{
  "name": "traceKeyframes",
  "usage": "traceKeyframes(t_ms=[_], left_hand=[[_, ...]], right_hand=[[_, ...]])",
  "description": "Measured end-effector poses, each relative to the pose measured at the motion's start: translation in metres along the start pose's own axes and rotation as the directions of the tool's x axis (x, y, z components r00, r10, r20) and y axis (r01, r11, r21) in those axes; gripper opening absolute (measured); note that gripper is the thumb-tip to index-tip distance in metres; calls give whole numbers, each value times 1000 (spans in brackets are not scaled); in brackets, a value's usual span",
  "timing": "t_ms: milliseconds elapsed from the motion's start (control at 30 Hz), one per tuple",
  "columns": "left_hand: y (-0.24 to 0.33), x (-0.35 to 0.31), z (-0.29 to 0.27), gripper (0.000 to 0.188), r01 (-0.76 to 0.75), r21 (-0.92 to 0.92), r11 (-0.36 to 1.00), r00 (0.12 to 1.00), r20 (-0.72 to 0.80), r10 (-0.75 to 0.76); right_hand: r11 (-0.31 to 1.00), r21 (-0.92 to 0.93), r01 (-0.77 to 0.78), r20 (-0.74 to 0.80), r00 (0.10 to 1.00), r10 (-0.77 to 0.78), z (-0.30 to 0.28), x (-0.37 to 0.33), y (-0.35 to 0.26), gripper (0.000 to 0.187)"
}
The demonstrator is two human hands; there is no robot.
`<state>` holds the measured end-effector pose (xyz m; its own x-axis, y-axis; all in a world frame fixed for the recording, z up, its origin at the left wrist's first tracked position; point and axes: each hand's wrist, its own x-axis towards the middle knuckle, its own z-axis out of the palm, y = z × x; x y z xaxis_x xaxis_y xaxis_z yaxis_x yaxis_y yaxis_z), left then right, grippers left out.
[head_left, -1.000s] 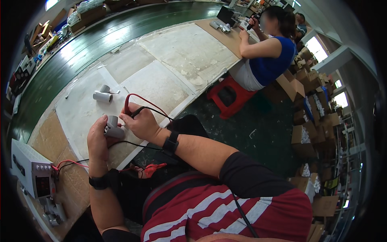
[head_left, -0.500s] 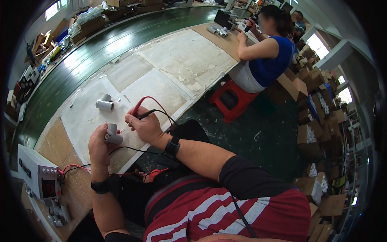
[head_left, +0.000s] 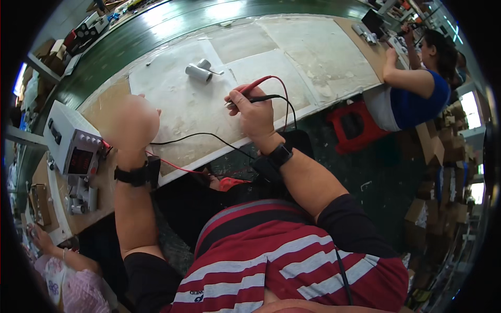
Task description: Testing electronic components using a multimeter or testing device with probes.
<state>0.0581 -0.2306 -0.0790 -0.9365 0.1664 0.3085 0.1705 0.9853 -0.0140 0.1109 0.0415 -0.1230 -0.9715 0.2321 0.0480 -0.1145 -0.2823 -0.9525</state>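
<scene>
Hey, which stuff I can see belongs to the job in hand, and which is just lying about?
Likely in use:
Red probe and black probe, held in the right hand
Bench power supply
Gray twin-cylinder fixture on the bench, probably

Likely just around:
Cardboard boxes
Red stool

Left hand is blurred; its contents can't be told.

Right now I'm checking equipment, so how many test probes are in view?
2: the red probe and the black probe, both held in the right hand. Anything at the blurred left hand could be hidden.
</scene>
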Motion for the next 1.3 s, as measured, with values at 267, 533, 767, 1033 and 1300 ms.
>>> traceKeyframes(t_ms=[267, 533, 767, 1033, 1300], left_hand=[[74, 91, 7, 66, -56, -444, 894, 979, 153, 137], [90, 117, 61, 63, 305, -634, 711, 909, 415, -20], [127, 79, 34, 48, 254, -877, 407, 958, 286, 17], [98, 25, 11, 45, 438, -889, 134, 897, 441, -3], [75, 26, 20, 50, 400, -915, 57, 896, 404, 183]], right_hand=[[998, 56, -18, -19, 1000, 19, -4, 3, 8, 9], [996, 90, -1, 16, 1000, 0, -6, -2, 6, 9], [997, 82, -7, 8, 1000, 7, -11, 0, 5, 10], [992, 125, 20, -37, 999, -16, -10, 0, 1, 13], [999, 54, -6, -77, 997, 10, -2, 6, -7, 12]])
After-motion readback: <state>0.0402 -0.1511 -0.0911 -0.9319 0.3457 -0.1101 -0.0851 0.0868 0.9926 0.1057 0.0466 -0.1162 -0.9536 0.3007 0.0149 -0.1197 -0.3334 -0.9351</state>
